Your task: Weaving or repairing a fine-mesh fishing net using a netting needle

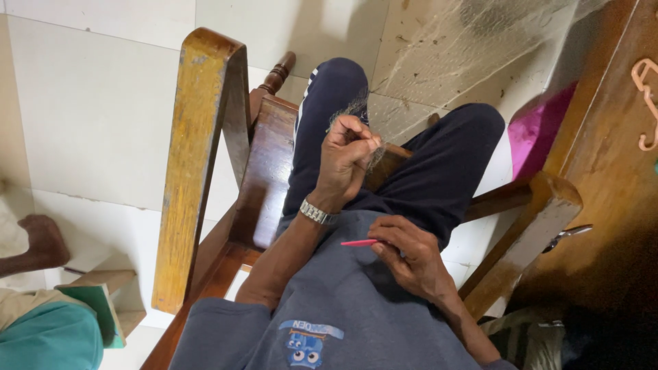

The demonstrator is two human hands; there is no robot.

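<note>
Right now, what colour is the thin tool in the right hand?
The thin tool is pinkish red, seen in the head view.

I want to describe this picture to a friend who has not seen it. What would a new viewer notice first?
First, at the centre, the left hand, with a metal watch on its wrist, pinches a tuft of fine grey fibre above the knees. Just below it, the right hand holds a thin pink stick against the grey shirt. The wooden chair arm on the left also draws the eye.
</note>
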